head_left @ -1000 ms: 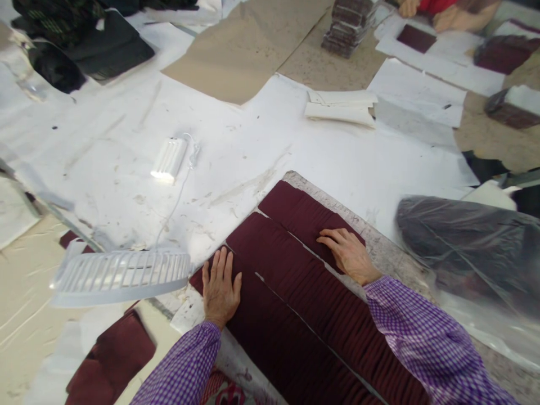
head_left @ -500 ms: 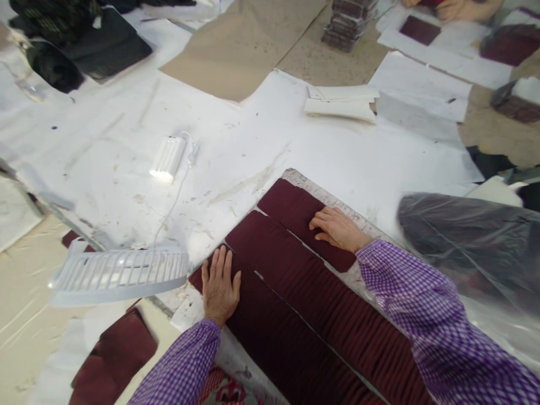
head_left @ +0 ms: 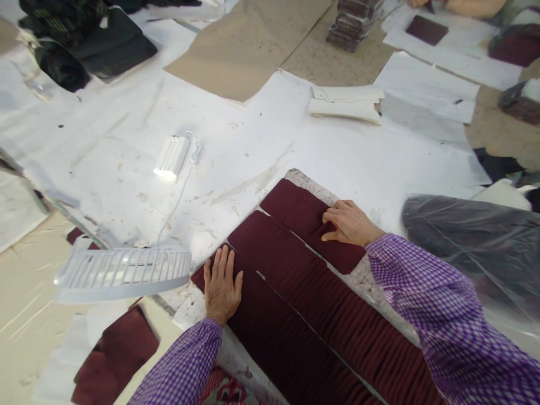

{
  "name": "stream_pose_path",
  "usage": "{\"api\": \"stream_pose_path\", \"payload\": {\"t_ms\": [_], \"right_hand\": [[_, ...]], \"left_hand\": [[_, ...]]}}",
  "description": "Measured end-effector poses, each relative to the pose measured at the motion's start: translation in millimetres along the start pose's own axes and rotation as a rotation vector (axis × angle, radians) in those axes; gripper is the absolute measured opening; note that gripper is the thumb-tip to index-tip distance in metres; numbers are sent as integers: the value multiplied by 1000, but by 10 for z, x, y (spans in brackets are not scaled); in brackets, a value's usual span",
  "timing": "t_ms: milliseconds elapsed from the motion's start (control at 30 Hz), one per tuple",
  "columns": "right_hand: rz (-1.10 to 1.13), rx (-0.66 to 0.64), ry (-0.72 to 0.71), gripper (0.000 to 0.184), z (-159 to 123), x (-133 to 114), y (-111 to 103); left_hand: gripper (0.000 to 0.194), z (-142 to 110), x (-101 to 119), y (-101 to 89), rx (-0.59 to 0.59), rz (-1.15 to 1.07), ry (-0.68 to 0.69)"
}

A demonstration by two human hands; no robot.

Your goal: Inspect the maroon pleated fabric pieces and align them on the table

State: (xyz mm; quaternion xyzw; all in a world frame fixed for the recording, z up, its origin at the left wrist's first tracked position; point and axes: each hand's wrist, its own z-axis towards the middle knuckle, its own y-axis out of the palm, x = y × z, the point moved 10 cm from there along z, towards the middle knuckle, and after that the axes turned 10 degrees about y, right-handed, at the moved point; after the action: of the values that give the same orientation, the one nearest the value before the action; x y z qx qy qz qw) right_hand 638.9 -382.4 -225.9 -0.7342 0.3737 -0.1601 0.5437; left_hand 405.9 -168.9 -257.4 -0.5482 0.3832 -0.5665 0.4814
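Note:
Rows of overlapping maroon pieces (head_left: 291, 281) lie fanned out on a grey speckled board (head_left: 371, 278) in front of me. My left hand (head_left: 220, 287) lies flat, fingers together and stretched, on the near-left end of the nearest row. My right hand (head_left: 348, 223) rests on the short far row (head_left: 304, 216), fingers curled and pressing its right edge; whether they pinch a piece is not visible. Both sleeves are purple check.
A white ribbed plastic grille (head_left: 122, 273) sits at the left. A white power bank with cable (head_left: 171, 157) lies on the white paper. A plastic-wrapped dark bundle (head_left: 472, 236) is at the right. Folded white sheets (head_left: 343, 104) and a stack of maroon pieces (head_left: 352, 25) lie farther back.
My right hand slid up and away along the short far row, toward its far right edge, and its fingers curled. My left hand stayed put.

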Motion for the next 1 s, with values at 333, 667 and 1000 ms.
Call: {"api": "stream_pose_path", "payload": {"t_ms": [333, 667, 1000], "right_hand": [[375, -68, 323, 38, -136, 781, 103], [560, -116, 491, 37, -453, 1034, 268], [504, -102, 541, 36, -692, 987, 416]], "left_hand": [[56, -4, -6, -6, 14, -26, -9], [57, -12, -10, 10, -5, -2, -6], [56, -2, 3, -4, 3, 1, -1]]}}
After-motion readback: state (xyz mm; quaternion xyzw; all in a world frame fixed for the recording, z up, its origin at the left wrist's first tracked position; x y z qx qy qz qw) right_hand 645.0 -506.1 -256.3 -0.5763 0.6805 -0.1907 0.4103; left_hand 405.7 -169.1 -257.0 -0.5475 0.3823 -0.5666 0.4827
